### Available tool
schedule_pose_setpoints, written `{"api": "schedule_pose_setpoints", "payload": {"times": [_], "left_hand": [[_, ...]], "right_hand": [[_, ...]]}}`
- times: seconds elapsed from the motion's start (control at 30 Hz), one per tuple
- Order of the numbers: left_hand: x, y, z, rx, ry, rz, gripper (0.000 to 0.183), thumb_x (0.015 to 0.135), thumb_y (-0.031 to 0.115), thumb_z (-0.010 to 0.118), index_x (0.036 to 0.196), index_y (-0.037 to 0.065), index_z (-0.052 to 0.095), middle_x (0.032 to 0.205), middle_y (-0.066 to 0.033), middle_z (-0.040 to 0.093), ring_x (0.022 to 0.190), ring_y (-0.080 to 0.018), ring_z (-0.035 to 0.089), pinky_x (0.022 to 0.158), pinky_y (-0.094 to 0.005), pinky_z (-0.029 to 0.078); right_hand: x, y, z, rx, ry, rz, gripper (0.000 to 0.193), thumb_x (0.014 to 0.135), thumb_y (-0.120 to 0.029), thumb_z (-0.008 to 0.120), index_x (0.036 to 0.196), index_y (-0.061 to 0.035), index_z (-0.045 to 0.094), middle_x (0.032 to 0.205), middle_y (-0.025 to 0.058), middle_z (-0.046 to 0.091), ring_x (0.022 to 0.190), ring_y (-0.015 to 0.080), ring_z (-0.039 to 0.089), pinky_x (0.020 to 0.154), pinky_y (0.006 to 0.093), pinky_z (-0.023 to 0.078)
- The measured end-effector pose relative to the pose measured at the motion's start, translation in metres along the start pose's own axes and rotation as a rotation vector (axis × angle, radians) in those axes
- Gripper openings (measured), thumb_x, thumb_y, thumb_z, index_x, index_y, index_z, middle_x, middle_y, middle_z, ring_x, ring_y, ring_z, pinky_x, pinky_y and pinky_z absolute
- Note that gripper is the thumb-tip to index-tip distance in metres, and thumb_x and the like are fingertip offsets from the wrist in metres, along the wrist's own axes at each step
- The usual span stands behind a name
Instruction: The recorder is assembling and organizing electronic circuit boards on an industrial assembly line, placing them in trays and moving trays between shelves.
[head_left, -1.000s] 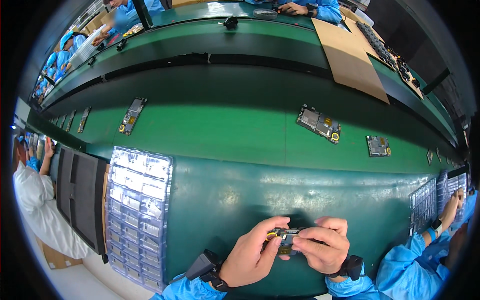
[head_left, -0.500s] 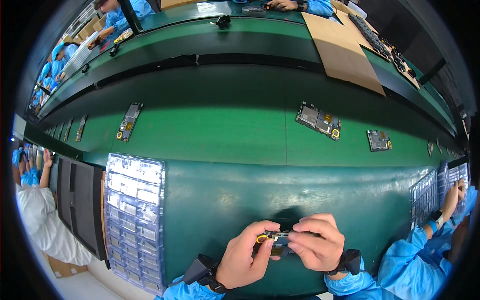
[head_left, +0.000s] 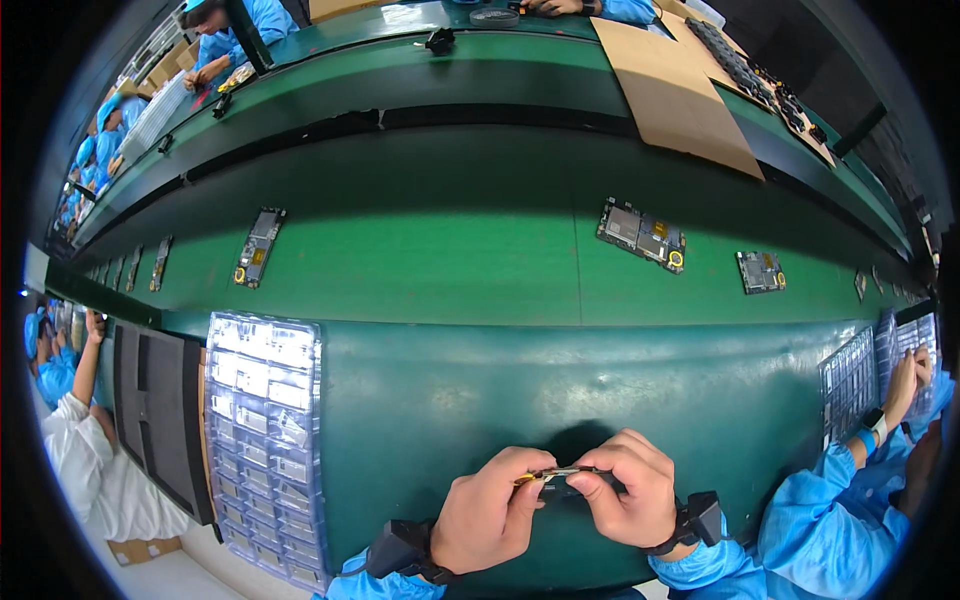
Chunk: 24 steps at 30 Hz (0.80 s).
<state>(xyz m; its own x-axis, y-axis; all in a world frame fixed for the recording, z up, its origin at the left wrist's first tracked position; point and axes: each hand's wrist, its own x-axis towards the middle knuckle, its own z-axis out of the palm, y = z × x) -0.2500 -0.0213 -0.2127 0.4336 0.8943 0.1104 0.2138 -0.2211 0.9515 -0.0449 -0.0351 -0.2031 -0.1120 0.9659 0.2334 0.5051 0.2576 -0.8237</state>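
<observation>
A circuit board (head_left: 560,471) with a yellow ring at its left end is held above the green bench, seen nearly edge-on. My left hand (head_left: 488,512) pinches the left end between thumb and fingers. At the other end my right hand (head_left: 634,492) is closed on the board, its thumb beneath and bent fingers above. Much of the board is hidden by the fingers. A clear plastic tray (head_left: 318,400), its cells holding flat silvery pieces, lies left of my hands.
On the green belt beyond lie circuit boards, including one at left (head_left: 259,247), one right of centre (head_left: 642,235) and a smaller-looking one (head_left: 762,271). A black foam case (head_left: 155,420) stands left of the tray. A co-worker's hand (head_left: 905,385) works over clear trays at right.
The board has tipped from showing its face to nearly edge-on. My right fingers have shifted from its top edge to a thumb-and-finger grip on its right end.
</observation>
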Motion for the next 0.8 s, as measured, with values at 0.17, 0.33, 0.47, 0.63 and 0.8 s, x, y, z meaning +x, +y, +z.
{"api": "schedule_pose_setpoints", "payload": {"times": [0.17, 0.33, 0.47, 0.63, 0.8], "left_hand": [[0.009, 0.003, -0.006, -0.107, 0.020, -0.088, 0.034, 0.098, 0.001, 0.065, 0.130, -0.001, 0.052, 0.104, -0.0149, 0.072, 0.085, -0.0187, 0.073, 0.074, -0.0314, 0.058], [0.004, 0.000, -0.002, 0.034, 0.107, -0.016, 0.023, 0.097, 0.003, 0.069, 0.119, -0.001, 0.063, 0.098, -0.0135, 0.073, 0.085, -0.0195, 0.073, 0.075, -0.0309, 0.057], [0.011, -0.006, -0.015, 0.153, 0.073, 0.069, 0.020, 0.097, 0.007, 0.070, 0.116, 0.001, 0.067, 0.096, -0.0124, 0.074, 0.081, -0.0171, 0.071, 0.073, -0.0292, 0.056], [0.018, -0.017, -0.040, 0.175, -0.045, -0.386, 0.021, 0.097, 0.006, 0.069, 0.117, -0.002, 0.066, 0.097, -0.0090, 0.074, 0.083, -0.0120, 0.070, 0.071, -0.0270, 0.055], [0.069, -0.049, -0.062, -0.941, 0.340, -0.463, 0.029, 0.098, -0.002, 0.063, 0.126, -0.001, 0.054, 0.118, -0.0132, 0.069, 0.105, -0.0227, 0.071, 0.091, -0.0376, 0.061]], "right_hand": [[0.006, -0.001, 0.000, 0.004, 0.003, -0.026, 0.019, 0.081, -0.010, 0.085, 0.094, -0.0023, 0.073, 0.081, 0.0086, 0.070, 0.070, 0.0268, 0.064, 0.064, 0.0361, 0.051], [0.002, 0.009, 0.000, 0.099, -0.101, -0.020, 0.020, 0.083, -0.011, 0.084, 0.099, -0.0037, 0.075, 0.083, 0.0090, 0.071, 0.071, 0.0256, 0.067, 0.062, 0.0353, 0.052], [0.002, 0.007, 0.001, 0.152, -0.123, 0.100, 0.025, 0.081, -0.011, 0.085, 0.104, -0.0063, 0.077, 0.089, 0.0088, 0.073, 0.077, 0.0258, 0.068, 0.068, 0.0361, 0.054], [0.017, 0.012, 0.004, 0.025, 0.271, -0.060, 0.038, 0.083, -0.009, 0.081, 0.119, -0.0017, 0.072, 0.121, 0.0148, 0.068, 0.110, 0.0318, 0.064, 0.095, 0.0383, 0.052], [0.019, 0.042, 0.014, 0.137, 0.338, 0.073, 0.033, 0.086, -0.006, 0.077, 0.118, -0.0011, 0.071, 0.119, 0.0134, 0.069, 0.103, 0.0247, 0.065, 0.087, 0.0327, 0.053]]}}
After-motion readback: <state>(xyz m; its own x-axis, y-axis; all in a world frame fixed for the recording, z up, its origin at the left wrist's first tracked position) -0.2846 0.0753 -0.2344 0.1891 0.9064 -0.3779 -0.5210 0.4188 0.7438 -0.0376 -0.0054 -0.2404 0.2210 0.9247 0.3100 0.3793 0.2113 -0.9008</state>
